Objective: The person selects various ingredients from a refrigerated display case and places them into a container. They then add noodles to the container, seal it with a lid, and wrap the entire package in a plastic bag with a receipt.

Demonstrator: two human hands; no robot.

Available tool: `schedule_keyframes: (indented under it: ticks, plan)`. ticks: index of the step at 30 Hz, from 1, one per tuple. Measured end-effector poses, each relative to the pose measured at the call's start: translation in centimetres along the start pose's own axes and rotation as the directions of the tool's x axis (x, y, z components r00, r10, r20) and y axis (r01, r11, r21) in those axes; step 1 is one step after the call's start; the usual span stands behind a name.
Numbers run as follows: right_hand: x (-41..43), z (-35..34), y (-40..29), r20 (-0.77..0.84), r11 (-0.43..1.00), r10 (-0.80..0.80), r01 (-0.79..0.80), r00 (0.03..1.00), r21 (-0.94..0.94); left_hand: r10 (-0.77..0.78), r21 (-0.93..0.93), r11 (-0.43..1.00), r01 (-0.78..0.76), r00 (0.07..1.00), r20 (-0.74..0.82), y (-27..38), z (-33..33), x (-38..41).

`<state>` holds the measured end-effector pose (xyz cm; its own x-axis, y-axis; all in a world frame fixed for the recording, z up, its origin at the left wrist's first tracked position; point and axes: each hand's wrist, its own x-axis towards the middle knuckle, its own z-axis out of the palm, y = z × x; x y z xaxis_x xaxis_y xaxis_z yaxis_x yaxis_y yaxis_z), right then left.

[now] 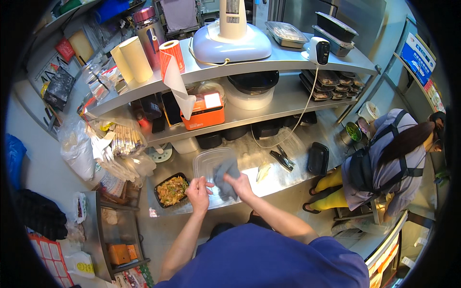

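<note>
A clear plastic lid (203,162) is in front of me over the steel counter. At its near left edge, my left hand (200,193) has its fingers curled around the rim. My right hand (240,185) grips a grey cloth (226,174), which lies against the right part of the lid and is slightly blurred. Left of my left hand, a black plastic tray (172,190) holds shredded, fried-looking food with green bits. The lid's near edge is partly hidden by my hands and the cloth.
On the counter (248,154) lie a crumpled yellowish wrapper (263,172), a black-handled stapler-like tool (282,160) and a black container (318,158). An orange label printer (203,117) stands on the shelf above. A white cable (306,104) hangs down. A co-worker (387,158) is at right.
</note>
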<state>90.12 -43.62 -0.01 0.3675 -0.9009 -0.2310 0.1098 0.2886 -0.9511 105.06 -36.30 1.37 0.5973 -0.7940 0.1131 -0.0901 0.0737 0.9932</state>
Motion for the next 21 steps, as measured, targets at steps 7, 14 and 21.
schedule_keyframes:
  ticks: [7,14,21]
  plan:
    - [1.8,-7.3,-2.6,0.308,0.556,0.133,0.186,0.942,-0.810,0.453,0.550,0.739,-0.388,0.891,0.021,2.3,-1.0,1.3]
    - [4.0,-5.7,-13.2,0.799,0.066,-0.299,0.847,0.521,-0.528,-0.036,0.538,0.622,-0.569,0.666,0.745,2.5,1.0,4.3]
    - [3.8,-2.8,-12.0,-0.033,0.899,-0.437,0.434,0.899,-0.060,0.034,0.174,0.983,-0.065,0.984,0.174,4.1,3.5,0.0]
